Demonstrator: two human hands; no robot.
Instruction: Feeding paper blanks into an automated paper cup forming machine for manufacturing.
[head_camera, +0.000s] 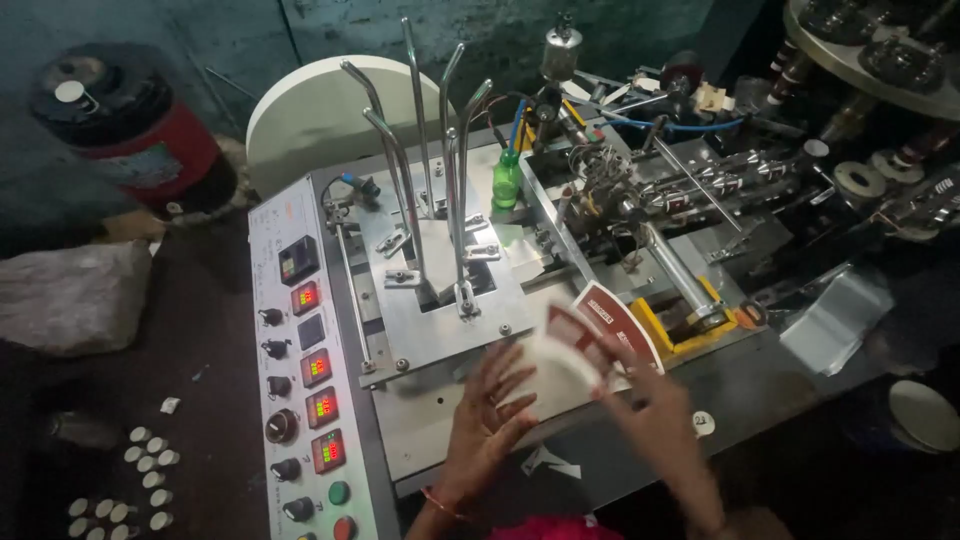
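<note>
My left hand and my right hand both grip a stack of fan-shaped red and white paper sheets over the grey metal machine table. The sheets are blurred. The left hand's fingers spread along the stack's left edge, and the right hand pinches its lower right side. Just beyond the stack stands a feeder of several tall bent metal rods on a steel plate.
A control panel with red displays, knobs and buttons runs along the left. A green bottle, wiring and rollers crowd the right. A red and black drum, a grey rock and small white cups lie on the floor.
</note>
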